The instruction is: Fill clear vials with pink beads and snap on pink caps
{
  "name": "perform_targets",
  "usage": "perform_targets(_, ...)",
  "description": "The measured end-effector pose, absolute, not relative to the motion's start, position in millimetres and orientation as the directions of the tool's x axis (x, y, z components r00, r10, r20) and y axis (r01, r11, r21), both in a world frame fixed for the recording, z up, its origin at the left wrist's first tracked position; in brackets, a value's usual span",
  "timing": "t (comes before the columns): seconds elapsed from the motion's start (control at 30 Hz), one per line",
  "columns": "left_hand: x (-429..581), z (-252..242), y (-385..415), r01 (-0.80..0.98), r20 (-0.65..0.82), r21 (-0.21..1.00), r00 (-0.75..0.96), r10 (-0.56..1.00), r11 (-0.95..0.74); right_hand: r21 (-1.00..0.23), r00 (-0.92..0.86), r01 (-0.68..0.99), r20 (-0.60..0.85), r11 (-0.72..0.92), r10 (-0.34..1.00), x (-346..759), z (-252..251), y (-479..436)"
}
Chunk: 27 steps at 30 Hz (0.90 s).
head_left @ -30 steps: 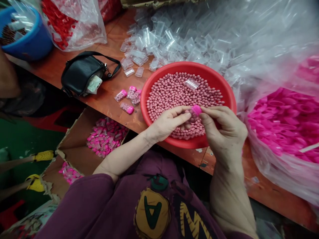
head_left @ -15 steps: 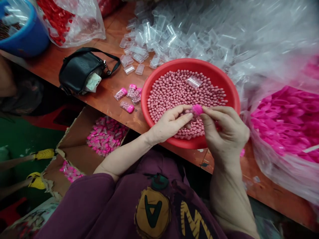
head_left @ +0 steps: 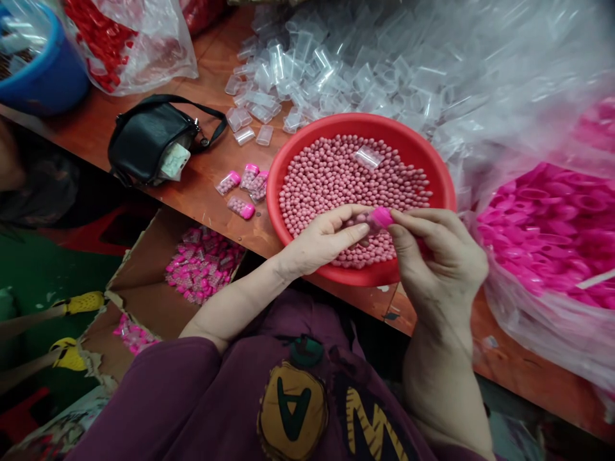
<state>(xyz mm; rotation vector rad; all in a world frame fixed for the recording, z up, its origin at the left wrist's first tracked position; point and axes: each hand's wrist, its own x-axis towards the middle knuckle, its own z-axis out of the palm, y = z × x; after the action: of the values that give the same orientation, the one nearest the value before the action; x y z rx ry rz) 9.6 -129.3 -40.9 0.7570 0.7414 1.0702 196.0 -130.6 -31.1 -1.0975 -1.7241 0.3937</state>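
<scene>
Over the near rim of a red basin (head_left: 288,160) full of small pink balls (head_left: 336,179), both my hands meet. My left hand (head_left: 321,240) pinches a small clear container (head_left: 364,222) filled with pink balls. My right hand (head_left: 432,256) grips the bright pink cap (head_left: 382,218) at its end, thumb and fingers closed on it. One empty clear container (head_left: 368,157) lies on the balls in the basin.
Several capped filled containers (head_left: 243,189) lie left of the basin beside a black pouch (head_left: 148,137). Empty clear containers (head_left: 307,70) are heaped behind. A bag of pink caps (head_left: 552,237) sits right. A cardboard box (head_left: 158,288) with finished containers stands below the table. A blue bucket (head_left: 43,70) is far left.
The hands stay together over the basin; the capped container has tipped a little, the cap now pointing more to the right. The view has shifted slightly.
</scene>
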Motion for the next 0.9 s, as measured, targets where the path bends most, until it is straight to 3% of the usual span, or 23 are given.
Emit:
perform_targets(0.27,11,-45,-127,-0.449,-0.19,0.838,0.294,0.937,0.311,-0.659,-0.12,0.528,0.566,0.535,0.816,185,-38,-125)
perform_targets(0.57,8,-40,-131,-0.403,-0.118,0.882,0.315,0.942,0.245,-0.638,-0.299,0.436,0.562,0.634,0.771,201,-28,-121)
perform_targets(0.63,7,-38,-132,-0.381,-0.129,0.886,0.348,0.928,0.266,-0.668,-0.251,0.41,0.571,0.621,0.781,199,-25,-116)
perform_targets(0.7,7,-35,-133,-0.335,-0.174,0.888,0.392,0.903,0.317,-0.793,-0.132,0.313,0.508,0.522,0.851,192,-27,-107)
perform_targets(0.77,8,-33,-133,-0.292,-0.208,0.889,0.426,0.88,0.352,-0.933,-0.095,0.101,0.338,0.347,0.936,181,-35,-94)
perform_targets(0.83,9,-32,-133,-0.275,-0.217,0.889,0.452,0.865,0.367,-0.987,-0.215,-0.081,0.151,0.137,0.965,170,-44,-82)
perform_targets(0.9,10,-32,-131,-0.265,-0.24,0.882,0.457,0.856,0.389,-0.994,-0.324,-0.114,0.037,0.0,0.945,160,-49,-76)
